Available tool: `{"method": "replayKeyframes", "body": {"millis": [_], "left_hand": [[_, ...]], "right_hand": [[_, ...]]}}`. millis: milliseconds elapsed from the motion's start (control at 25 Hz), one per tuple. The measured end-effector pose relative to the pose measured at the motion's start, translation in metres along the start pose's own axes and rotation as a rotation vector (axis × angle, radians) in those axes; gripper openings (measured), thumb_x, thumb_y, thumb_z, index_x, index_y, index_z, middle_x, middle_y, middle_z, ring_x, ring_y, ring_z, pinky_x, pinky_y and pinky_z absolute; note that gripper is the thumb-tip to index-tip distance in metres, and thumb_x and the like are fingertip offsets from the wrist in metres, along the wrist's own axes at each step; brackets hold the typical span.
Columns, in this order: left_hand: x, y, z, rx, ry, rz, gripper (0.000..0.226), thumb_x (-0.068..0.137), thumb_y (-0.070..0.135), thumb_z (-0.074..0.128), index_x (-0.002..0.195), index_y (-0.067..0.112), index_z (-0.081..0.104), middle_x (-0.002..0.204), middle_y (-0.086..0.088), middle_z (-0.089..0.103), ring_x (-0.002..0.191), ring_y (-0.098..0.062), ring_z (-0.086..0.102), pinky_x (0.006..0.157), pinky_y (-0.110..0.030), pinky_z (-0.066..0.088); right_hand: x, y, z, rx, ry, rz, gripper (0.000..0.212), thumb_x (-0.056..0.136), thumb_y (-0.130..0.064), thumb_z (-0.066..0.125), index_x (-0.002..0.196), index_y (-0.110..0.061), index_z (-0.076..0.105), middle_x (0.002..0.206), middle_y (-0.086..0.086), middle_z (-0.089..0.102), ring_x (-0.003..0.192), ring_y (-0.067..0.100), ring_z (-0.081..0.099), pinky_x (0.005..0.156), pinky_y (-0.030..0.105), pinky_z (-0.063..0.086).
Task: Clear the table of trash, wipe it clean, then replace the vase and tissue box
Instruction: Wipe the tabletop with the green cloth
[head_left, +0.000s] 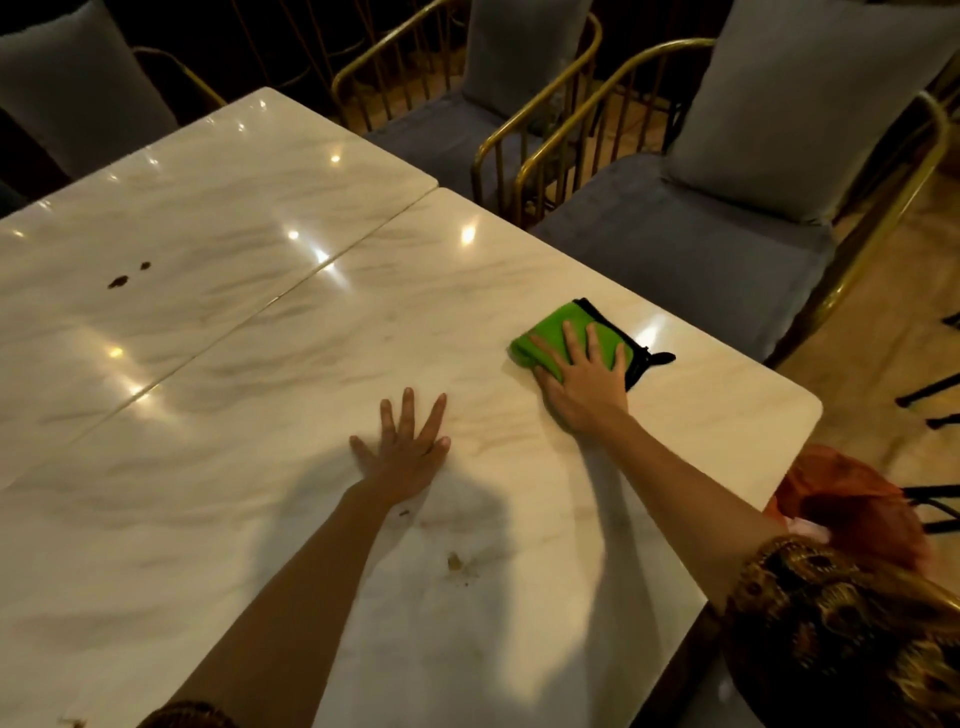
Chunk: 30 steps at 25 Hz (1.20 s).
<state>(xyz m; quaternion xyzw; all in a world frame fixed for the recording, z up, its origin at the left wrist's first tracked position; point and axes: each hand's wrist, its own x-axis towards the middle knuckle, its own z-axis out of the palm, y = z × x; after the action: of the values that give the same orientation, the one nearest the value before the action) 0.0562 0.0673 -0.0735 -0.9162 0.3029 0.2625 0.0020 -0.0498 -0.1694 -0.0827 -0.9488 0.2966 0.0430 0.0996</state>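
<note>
A folded green cloth (550, 332) with a black edge lies on the white marble table (260, 415), near its right edge. My right hand (584, 382) presses flat on the cloth, fingers spread over it. My left hand (405, 449) rests palm down on the bare tabletop, fingers apart, holding nothing. Dark brown stains (120, 281) mark the far left part of the table. A small brown smear with crumbs (456, 562) sits between my forearms. No vase or tissue box is in view.
A seam (270, 301) runs diagonally where two tabletops meet. Grey cushioned chairs with gold frames (691, 228) stand along the far right side. An orange-red bag (852, 509) sits off the table's right corner. Black metal legs (930, 395) stand on the floor at right.
</note>
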Motion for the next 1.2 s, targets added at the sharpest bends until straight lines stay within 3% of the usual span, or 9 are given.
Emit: {"method": "replayKeyframes", "body": {"millis": [160,280,360,480,720,920,1040,1120,1200], "left_hand": [[-0.004,0.001,-0.006,-0.024,-0.038,0.007,0.055,0.099,0.049,0.019,0.141,0.051,-0.016,0.153,0.007,-0.032,0.142,-0.025,-0.027,0.106,-0.071,-0.003],[-0.008,0.004,-0.006,-0.027,-0.016,-0.005,0.054,0.099,0.048,0.019,0.141,0.052,-0.015,0.154,0.007,-0.029,0.143,-0.025,-0.025,0.107,-0.071,-0.004],[-0.01,0.005,-0.006,-0.034,-0.004,-0.002,0.053,0.1,0.048,0.02,0.142,0.052,-0.012,0.155,0.008,-0.028,0.143,-0.023,-0.024,0.107,-0.07,-0.004],[-0.009,0.002,-0.004,-0.038,0.021,-0.002,0.053,0.099,0.048,0.021,0.142,0.053,-0.011,0.155,0.008,-0.026,0.144,-0.023,-0.023,0.107,-0.069,-0.004],[-0.003,-0.001,0.005,-0.028,0.048,0.001,0.053,0.098,0.051,0.02,0.139,0.055,-0.014,0.155,0.009,-0.026,0.144,-0.023,-0.022,0.106,-0.07,-0.003],[-0.008,0.001,0.002,-0.043,0.023,0.002,0.053,0.098,0.051,0.018,0.14,0.053,-0.015,0.154,0.009,-0.029,0.143,-0.023,-0.025,0.107,-0.069,-0.004],[-0.007,0.001,0.0,-0.052,0.022,0.01,0.054,0.098,0.051,0.018,0.139,0.053,-0.017,0.155,0.008,-0.028,0.143,-0.024,-0.025,0.106,-0.071,-0.005],[-0.005,0.001,0.0,-0.049,0.026,0.011,0.054,0.098,0.052,0.018,0.139,0.053,-0.017,0.154,0.008,-0.028,0.143,-0.024,-0.025,0.106,-0.071,-0.006],[-0.005,0.0,0.0,-0.033,0.015,0.003,0.054,0.098,0.052,0.018,0.14,0.053,-0.016,0.155,0.008,-0.028,0.143,-0.023,-0.025,0.106,-0.07,-0.006]], "right_hand": [[-0.103,-0.028,0.026,0.002,0.032,-0.131,0.053,0.093,-0.056,0.016,0.145,-0.049,0.024,0.157,0.002,0.024,0.143,0.035,0.023,0.109,0.06,0.015],[-0.175,-0.013,0.035,-0.033,0.051,-0.242,0.051,0.095,-0.055,0.026,0.146,-0.049,0.02,0.156,-0.001,0.027,0.142,0.033,0.026,0.107,0.056,0.016],[-0.161,0.023,0.024,-0.054,0.054,-0.244,0.051,0.095,-0.056,0.02,0.145,-0.052,0.016,0.157,-0.003,0.023,0.143,0.032,0.022,0.108,0.058,0.018],[-0.096,0.077,0.001,-0.041,0.03,-0.039,0.053,0.091,-0.063,0.0,0.143,-0.057,0.005,0.16,-0.005,0.006,0.147,0.028,0.004,0.112,0.059,0.01],[-0.025,0.099,-0.019,0.021,-0.006,0.199,0.049,0.097,-0.057,0.017,0.146,-0.053,0.007,0.161,-0.004,0.001,0.147,0.026,-0.004,0.114,0.058,0.0],[-0.124,0.051,0.006,0.016,-0.035,0.104,0.056,0.092,-0.062,0.0,0.146,-0.051,0.01,0.161,-0.002,0.004,0.147,0.03,-0.001,0.114,0.058,0.003],[-0.201,0.049,0.018,-0.005,-0.018,-0.04,0.05,0.096,-0.059,0.006,0.145,-0.054,0.008,0.16,-0.005,0.007,0.147,0.03,0.003,0.113,0.057,0.005],[-0.194,0.08,0.008,-0.028,-0.028,-0.087,0.049,0.095,-0.059,0.009,0.144,-0.056,0.007,0.16,-0.007,0.004,0.147,0.028,0.0,0.114,0.057,0.007],[-0.159,0.115,-0.005,-0.064,0.018,0.046,0.055,0.089,-0.062,0.006,0.144,-0.053,0.009,0.16,-0.006,0.003,0.148,0.026,0.0,0.114,0.057,0.01]]}}
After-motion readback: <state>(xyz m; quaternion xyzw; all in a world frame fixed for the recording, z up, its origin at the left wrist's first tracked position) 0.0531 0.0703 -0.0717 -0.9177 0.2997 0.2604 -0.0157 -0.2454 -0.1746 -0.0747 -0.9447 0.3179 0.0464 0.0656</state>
